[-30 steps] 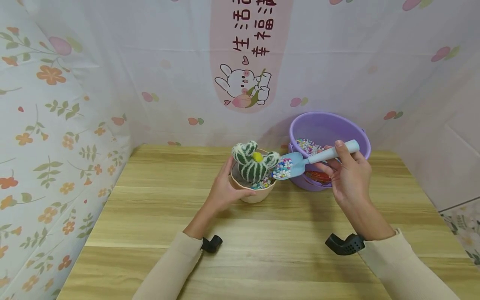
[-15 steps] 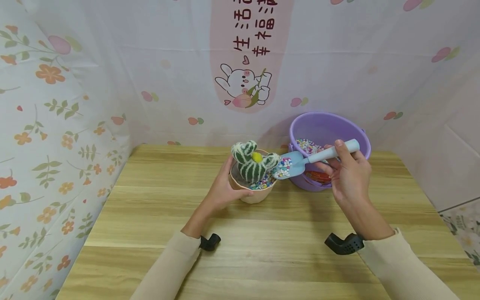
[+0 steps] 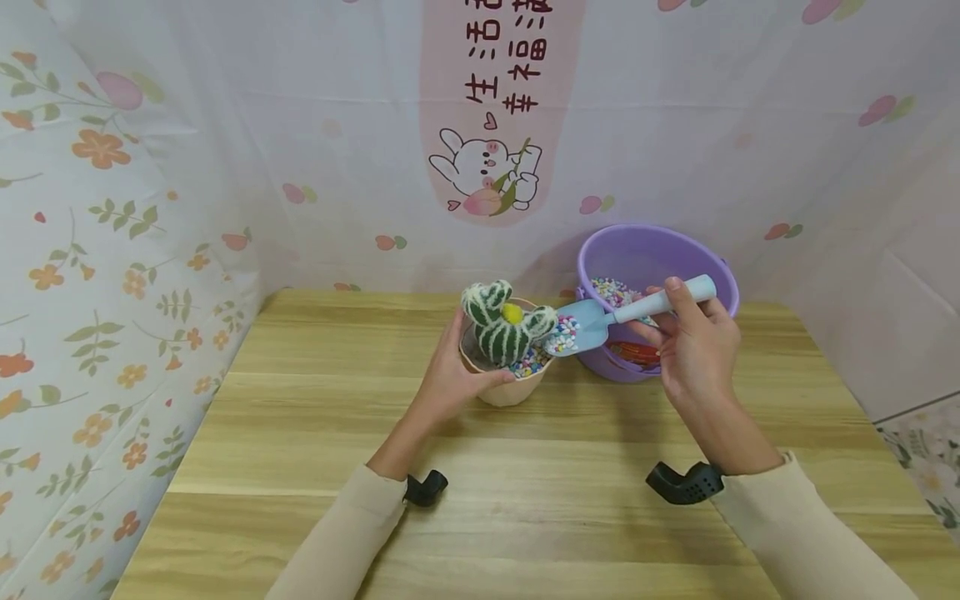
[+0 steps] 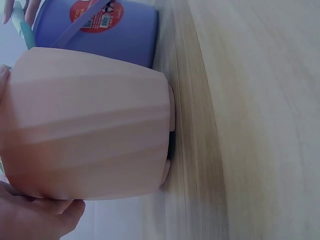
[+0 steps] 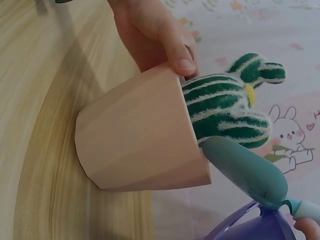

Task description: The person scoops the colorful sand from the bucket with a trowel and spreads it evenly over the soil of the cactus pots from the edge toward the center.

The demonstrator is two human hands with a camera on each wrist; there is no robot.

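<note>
A pale peach flower pot (image 3: 508, 395) stands on the table, holding a green-and-white knitted cactus (image 3: 501, 342) with a yellow tuft. My left hand (image 3: 450, 371) grips the pot by its left side, thumb along the front rim. In my right hand (image 3: 701, 354) is the white handle of a light blue trowel (image 3: 595, 327). Its blade tip sits at the pot's right rim, close to the cactus, as the right wrist view also has it. Colourful pebbles (image 3: 562, 335) lie on the blade. Similar pebbles (image 3: 529, 363) fill the pot's front right part.
Behind the trowel, a purple bucket (image 3: 649, 250) with more coloured pebbles (image 3: 615, 292) inside stands at the table's back right. A red label (image 4: 97, 15) shows on its side. A printed cloth (image 3: 345, 167) hangs at the back edge of the wooden table (image 3: 315, 400).
The pebbles on the trowel blade have thinned slightly, and more show inside the pot. My left thumb has shifted a little along the rim. Both hands keep their holds.
</note>
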